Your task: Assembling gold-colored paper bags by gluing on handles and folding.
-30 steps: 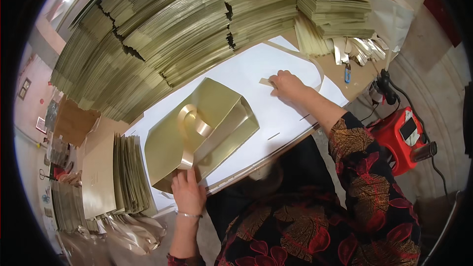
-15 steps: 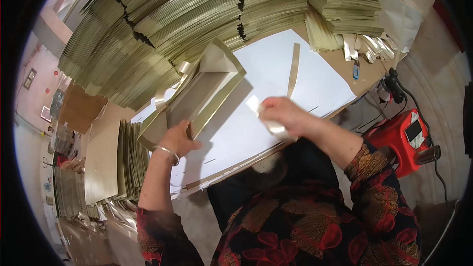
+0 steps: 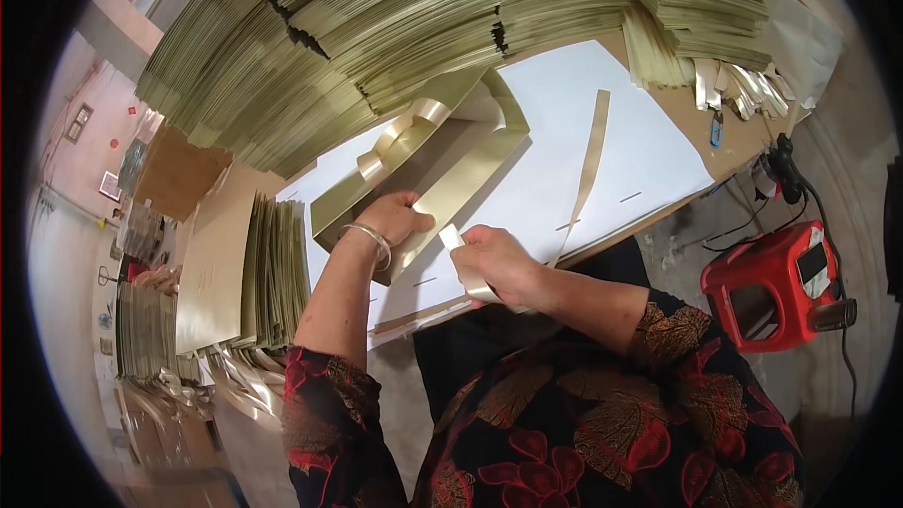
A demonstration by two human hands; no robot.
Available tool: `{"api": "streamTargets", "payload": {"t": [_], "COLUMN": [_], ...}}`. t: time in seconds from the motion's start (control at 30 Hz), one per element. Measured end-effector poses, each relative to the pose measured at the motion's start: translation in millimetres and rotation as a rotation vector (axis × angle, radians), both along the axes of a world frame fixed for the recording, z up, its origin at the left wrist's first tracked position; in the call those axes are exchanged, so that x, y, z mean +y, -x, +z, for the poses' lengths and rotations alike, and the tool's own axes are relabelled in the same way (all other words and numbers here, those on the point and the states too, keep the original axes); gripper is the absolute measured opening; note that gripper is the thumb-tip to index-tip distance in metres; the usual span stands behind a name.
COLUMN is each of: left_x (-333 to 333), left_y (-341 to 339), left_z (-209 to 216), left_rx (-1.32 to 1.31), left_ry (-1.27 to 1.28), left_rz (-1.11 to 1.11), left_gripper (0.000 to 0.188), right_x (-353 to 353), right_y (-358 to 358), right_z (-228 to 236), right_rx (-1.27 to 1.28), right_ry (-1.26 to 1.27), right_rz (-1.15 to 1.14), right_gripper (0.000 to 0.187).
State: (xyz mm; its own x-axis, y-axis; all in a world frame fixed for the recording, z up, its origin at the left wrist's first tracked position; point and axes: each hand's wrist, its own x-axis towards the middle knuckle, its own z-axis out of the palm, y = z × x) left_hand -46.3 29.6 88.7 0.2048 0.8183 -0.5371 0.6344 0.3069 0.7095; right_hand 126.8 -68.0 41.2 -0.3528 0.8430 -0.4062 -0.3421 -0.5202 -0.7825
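A gold-coloured open paper box or bag [image 3: 470, 174] lies tilted on a white sheet [image 3: 649, 146], its hollow inside showing. A glossy cream ribbon [image 3: 403, 141] loops along its far wall. My left hand [image 3: 400, 218] grips the near wall, with thumb outside and fingers reaching in. Close by on the right, my right hand [image 3: 499, 265] pinches a cream ribbon [image 3: 468, 273]; one end sticks up toward the box and the rest curls below the fingers. Another flat strip [image 3: 592, 155] lies to the right on the sheet.
Tall stacks of folded gold paper [image 3: 404, 23] line the back. More folded sheets [image 3: 273, 268] stand at the left. Loose ribbons [image 3: 743, 89] and a blue cutter [image 3: 717, 129] lie at the back right. Beyond the table's right edge is a red stool [image 3: 767, 273] with cables.
My right hand has come left and nearer to me with its ribbon, closer to the box. The left hand and the box have shifted slightly away and to the right.
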Motion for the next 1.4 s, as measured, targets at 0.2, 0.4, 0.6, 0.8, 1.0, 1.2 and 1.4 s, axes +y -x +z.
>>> {"api": "streamTargets", "payload": {"t": [0.2, 0.4, 0.6, 0.8, 1.0, 1.2, 1.4], "left_x": [-1.1, -6.4, -6.9, -8.9, -9.5, -8.2, 2.8], "left_y": [2.7, 2.1, 5.9, 9.0, 12.8, 17.5, 35.0], "left_z": [-6.0, -2.1, -7.9, -21.6, -23.2, -30.3, -48.7], "left_rx": [-0.112, -0.146, -0.062, -0.035, -0.071, -0.098, 0.019], "left_ry": [0.028, 0.052, 0.035, -0.045, -0.039, 0.008, -0.147], "left_rz": [0.04, 0.04, 0.024, 0.095, 0.063, 0.105, 0.121], "left_gripper": [0.021, 0.017, 0.02, 0.024, 0.033, 0.044, 0.044], "right_x": [-4.1, -3.2, 1.9, 3.6, 3.8, 3.6, -31.8], "right_y": [7.4, 13.4, 21.4, 25.2, 24.9, 22.0, -0.7], "right_z": [2.1, -3.3, -12.4, -18.3, -21.8, -19.1, 9.1], "right_rx": [0.042, 0.011, 0.0, 0.038, -0.015, -0.041, -0.436], "right_ry": [0.006, -0.001, 0.014, 0.019, 0.014, -0.044, -0.374], "right_rz": [-0.014, -0.005, 0.033, 0.037, 0.107, 0.129, 0.584], "right_gripper": [0.023, 0.022, 0.025, 0.024, 0.025, 0.023, 0.021]}}
